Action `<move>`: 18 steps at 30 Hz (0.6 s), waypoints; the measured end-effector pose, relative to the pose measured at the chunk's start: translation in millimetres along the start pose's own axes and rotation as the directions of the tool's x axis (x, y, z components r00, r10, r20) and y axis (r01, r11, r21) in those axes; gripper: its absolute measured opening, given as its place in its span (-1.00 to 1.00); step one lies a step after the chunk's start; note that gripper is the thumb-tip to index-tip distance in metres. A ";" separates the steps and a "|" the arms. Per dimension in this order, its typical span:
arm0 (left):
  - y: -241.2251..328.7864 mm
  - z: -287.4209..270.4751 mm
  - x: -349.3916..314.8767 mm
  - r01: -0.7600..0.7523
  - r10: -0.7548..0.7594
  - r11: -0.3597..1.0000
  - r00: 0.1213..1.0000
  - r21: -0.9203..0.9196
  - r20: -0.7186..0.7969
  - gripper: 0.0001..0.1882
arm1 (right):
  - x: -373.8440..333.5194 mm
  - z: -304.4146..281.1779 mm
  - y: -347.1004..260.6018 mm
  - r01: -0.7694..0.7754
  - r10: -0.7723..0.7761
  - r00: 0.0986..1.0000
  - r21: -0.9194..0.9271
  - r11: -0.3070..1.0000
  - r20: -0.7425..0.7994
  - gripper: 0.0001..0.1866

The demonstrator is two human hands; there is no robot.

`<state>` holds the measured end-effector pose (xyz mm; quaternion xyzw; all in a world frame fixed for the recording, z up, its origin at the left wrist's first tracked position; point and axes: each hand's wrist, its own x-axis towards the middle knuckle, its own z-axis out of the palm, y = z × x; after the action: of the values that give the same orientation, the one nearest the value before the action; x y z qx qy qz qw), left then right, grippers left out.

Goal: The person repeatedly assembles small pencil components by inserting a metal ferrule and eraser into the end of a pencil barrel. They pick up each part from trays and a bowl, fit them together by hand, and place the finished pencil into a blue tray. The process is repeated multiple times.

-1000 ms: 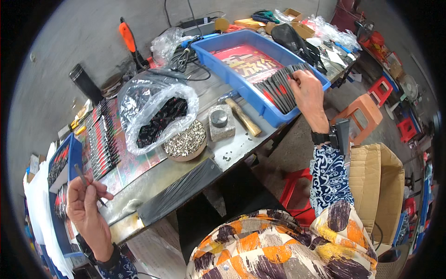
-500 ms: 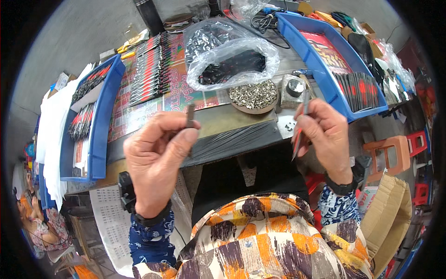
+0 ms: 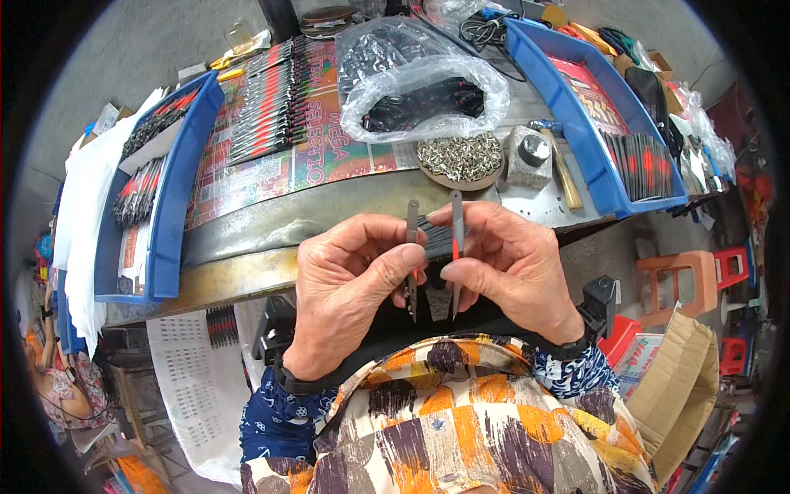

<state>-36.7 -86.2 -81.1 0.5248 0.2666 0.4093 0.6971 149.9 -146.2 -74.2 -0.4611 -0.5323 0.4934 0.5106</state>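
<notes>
Side by side above the table's near edge, my two hands each pinch a narrow flat strip, held upright. My left hand (image 3: 341,267) has thumb and fingers closed on a dark strip (image 3: 412,221), which has a small hole at its top end and a bit of red lower down. Between the fingers of my right hand (image 3: 514,263) is a black-and-red strip (image 3: 457,218), rounded at the top and narrowing downward. A small gap separates the strips. Beyond them stands a round dish of small silvery metal pieces (image 3: 461,156). The strips' middles are partly covered by my fingers.
Similar strips stand packed in the right blue tray (image 3: 650,207); others fill the left blue tray (image 3: 169,247). A row of black-and-red pieces (image 3: 267,107) lies at the back left. Near the dish are an open plastic bag (image 3: 494,90), a metal block (image 3: 527,174) and a wooden-handled tool (image 3: 564,173).
My hands have come together from far apart, the left moving right and the right moving left. Each still holds its strip. The view has shifted slightly.
</notes>
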 end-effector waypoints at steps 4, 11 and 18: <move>-5.7 3.0 -0.3 0.014 -0.013 0.996 1.000 -0.091 0.012 -0.84 | -1.5 9.8 4.8 0.093 -0.093 0.996 -0.025 0.995 -0.003 -0.53; -12.1 6.9 -0.8 0.013 -0.010 0.989 1.000 -0.150 0.023 -0.84 | -3.8 13.1 4.3 0.155 -0.162 0.986 -0.167 0.974 -0.029 -0.53; -17.9 7.1 -0.7 -0.009 0.016 0.983 0.999 -0.181 0.039 -0.83 | -5.7 15.6 7.8 0.208 -0.223 0.974 -0.219 0.953 -0.047 -0.48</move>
<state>-26.2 -92.5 -95.9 0.4693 0.2109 0.4256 0.7444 134.5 -152.0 -82.3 -0.4695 -0.6106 0.3580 0.5278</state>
